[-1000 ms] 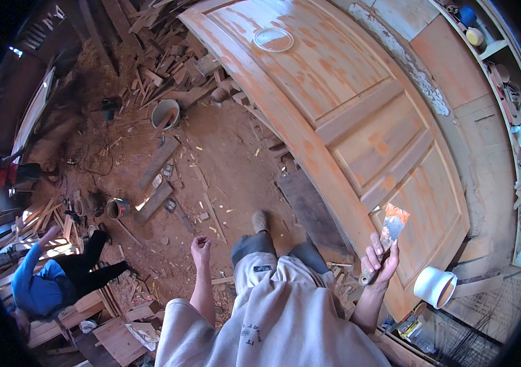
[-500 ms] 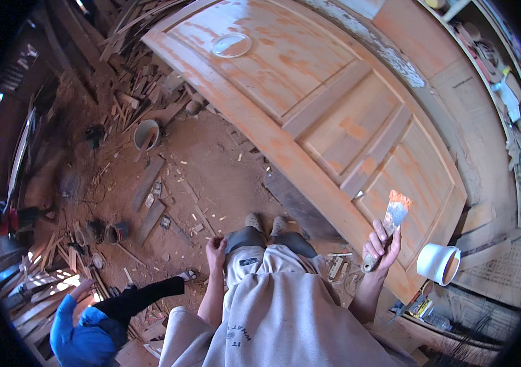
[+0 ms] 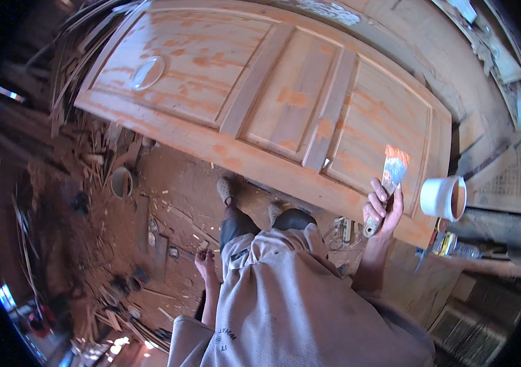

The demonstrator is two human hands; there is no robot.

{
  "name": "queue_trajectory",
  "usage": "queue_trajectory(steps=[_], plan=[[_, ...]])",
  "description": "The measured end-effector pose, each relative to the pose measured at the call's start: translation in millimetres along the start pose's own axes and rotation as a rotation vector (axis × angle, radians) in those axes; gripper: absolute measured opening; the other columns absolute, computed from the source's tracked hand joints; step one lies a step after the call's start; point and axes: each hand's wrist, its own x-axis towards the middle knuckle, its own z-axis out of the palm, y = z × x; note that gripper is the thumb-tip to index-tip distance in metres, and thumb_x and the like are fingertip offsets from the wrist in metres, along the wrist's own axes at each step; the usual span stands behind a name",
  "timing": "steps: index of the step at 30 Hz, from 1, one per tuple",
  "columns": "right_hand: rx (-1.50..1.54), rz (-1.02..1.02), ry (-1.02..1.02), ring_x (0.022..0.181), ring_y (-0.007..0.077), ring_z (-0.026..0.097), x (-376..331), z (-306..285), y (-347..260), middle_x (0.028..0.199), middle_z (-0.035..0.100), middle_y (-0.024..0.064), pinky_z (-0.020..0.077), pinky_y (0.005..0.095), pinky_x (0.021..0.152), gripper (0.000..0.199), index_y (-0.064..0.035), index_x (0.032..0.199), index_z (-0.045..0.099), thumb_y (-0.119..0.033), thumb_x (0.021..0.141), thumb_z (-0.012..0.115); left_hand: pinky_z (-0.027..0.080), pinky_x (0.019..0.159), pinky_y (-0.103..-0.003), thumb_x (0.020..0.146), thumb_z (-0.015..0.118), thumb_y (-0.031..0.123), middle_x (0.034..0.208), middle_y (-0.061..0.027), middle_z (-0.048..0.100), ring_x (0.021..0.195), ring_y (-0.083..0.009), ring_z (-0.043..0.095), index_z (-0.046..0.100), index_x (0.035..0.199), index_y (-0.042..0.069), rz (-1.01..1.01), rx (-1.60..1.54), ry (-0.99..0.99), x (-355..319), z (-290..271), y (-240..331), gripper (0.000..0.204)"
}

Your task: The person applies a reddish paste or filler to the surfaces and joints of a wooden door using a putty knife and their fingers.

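In my right hand is a putty knife, its fingers closed round the handle. The metal blade points up and away, with orange filler along its wide edge. Beneath the blade lies a wooden panelled door, smeared with orange filler in many places. A white tub stands near the door's right end, close to my right hand, its inside brownish. My left hand hangs low at my left side with its fingers curled in; nothing shows in it.
A round whitish lid lies on the door's left panel. Wood scraps are heaped at the far left, near a pale bucket on the dirt floor. Several planks and chips lie left of my feet. A clear bottle is at the right.
My view has turned right, and the door now lies more level across it. One foot has stepped forward toward the door. The putty knife stays in my right hand; the other person has left view.
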Motion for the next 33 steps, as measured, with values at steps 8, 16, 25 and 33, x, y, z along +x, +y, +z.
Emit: queue_trajectory(steps=[8,16,25,33], plan=[[-0.02,-0.008,0.154,0.048,0.0056,0.041,46,23,82,0.08,0.045,0.001,0.0427,0.0226,0.038,0.039,-0.0005,0.116,0.048,-0.038,0.103,0.048,0.05,0.065,-0.03,0.091,0.066,0.015,0.083,-0.0103,0.068,0.071,-0.0165,0.062,0.066,0.098,-0.004,0.196,0.218,-0.228,126,7,91,0.021],[-0.146,0.023,0.235,0.049,0.0077,0.043,89,61,172,0.08,0.046,0.0012,0.0409,0.0251,0.042,0.042,-0.0147,0.136,0.04,-0.04,0.103,0.049,0.052,0.061,-0.028,0.093,0.068,0.012,0.086,-0.0087,0.067,0.071,-0.0163,0.064,0.062,0.104,0.0,0.186,0.214,-0.404,266,8,176,0.018],[-0.029,-0.289,0.333,0.048,0.0097,0.043,61,54,207,0.08,0.048,0.0025,0.0414,0.0249,0.041,0.04,-0.0182,0.138,0.042,-0.036,0.103,0.05,0.052,0.06,-0.029,0.09,0.069,0.006,0.083,-0.0085,0.066,0.07,-0.0158,0.063,0.061,0.101,0.0,0.179,0.162,-0.584,370,33,241,0.015],[-0.078,-0.25,0.328,0.049,0.0096,0.044,54,66,206,0.082,0.048,0.0026,0.041,0.0245,0.04,0.035,-0.0151,0.13,0.046,-0.037,0.104,0.047,0.048,0.057,-0.026,0.089,0.069,0.011,0.084,-0.0073,0.068,0.07,-0.0139,0.064,0.065,0.103,0.001,0.242,0.274,-0.578,337,54,245,0.018]])
